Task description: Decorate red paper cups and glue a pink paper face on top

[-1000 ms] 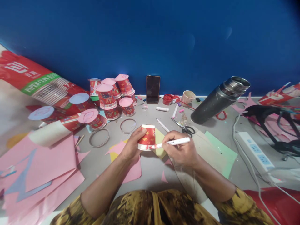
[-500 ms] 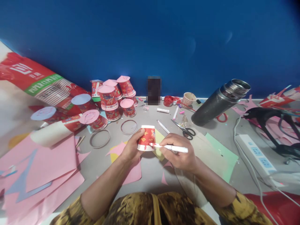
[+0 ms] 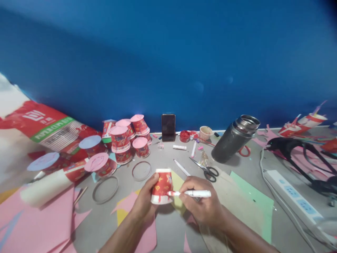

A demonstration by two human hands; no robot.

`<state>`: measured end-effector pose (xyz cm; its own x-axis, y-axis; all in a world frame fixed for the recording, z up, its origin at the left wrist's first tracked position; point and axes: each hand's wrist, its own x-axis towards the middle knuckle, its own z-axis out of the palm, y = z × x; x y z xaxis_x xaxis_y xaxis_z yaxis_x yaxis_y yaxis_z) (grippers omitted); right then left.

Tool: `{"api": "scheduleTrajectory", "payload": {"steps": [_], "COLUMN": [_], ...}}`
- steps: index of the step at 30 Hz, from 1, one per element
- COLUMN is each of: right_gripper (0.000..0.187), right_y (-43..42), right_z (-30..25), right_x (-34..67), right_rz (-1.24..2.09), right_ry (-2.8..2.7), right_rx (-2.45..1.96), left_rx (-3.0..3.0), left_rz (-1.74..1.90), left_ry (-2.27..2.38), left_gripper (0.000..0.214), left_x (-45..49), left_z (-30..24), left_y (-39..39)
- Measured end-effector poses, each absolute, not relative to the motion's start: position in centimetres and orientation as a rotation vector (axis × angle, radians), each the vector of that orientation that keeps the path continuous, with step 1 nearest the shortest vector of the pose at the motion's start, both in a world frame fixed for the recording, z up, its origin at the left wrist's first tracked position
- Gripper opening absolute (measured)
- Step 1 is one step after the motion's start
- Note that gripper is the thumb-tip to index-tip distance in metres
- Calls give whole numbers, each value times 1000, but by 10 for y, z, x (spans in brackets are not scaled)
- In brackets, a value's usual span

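My left hand (image 3: 145,203) is wrapped round an upside-down red paper cup (image 3: 162,185) with gold patterns, holding it on the grey table (image 3: 168,228). My right hand (image 3: 201,205) is closed on a white marker (image 3: 193,193) lying crosswise. The marker's red tip touches the cup's side near its white rim. Pink and yellow paper pieces (image 3: 126,211) lie under the cup and both hands.
A pile of red cups with pink lids (image 3: 126,135) stands at the back left, with two cut cup rims (image 3: 105,189) in front. Scissors (image 3: 206,168), a dark flask (image 3: 233,138), a phone (image 3: 168,127), a power strip (image 3: 292,196) and pink sheets (image 3: 34,225) surround the hands.
The camera has tilted up, so everything sits lower in the picture. Both hands keep their grip; the marker has swung from slanted to level against the cup.
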<state>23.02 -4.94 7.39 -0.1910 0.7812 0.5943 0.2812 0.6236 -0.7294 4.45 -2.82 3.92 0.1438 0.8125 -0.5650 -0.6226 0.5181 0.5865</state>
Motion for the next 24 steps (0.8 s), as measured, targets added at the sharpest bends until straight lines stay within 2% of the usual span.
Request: {"api": "scheduleTrajectory", "payload": {"steps": [9, 14, 17, 21, 24], "right_gripper": [11, 11, 14, 13, 18], "right_y": [-47, -47, -42, -34, -31], "right_z": [70, 61, 59, 60, 61], "right_x": [226, 230, 232, 229, 220], "right_rz": [573, 697, 642, 562, 565], "right_ry": [-1699, -1695, -1566, -1600, -1766], "right_rx": [-895, -920, -969, -1025, -1021], "left_rx": [148, 114, 77, 177, 132], "left_rz": [1046, 1052, 1060, 895, 797], "left_ry": [1040, 1023, 954, 620, 609], "left_gripper": [24, 19, 18, 40, 51], "left_x": [46, 44, 40, 31, 26], "left_z": [42, 42, 39, 28, 23], "left_y": [-27, -25, -25, -34, -42]}}
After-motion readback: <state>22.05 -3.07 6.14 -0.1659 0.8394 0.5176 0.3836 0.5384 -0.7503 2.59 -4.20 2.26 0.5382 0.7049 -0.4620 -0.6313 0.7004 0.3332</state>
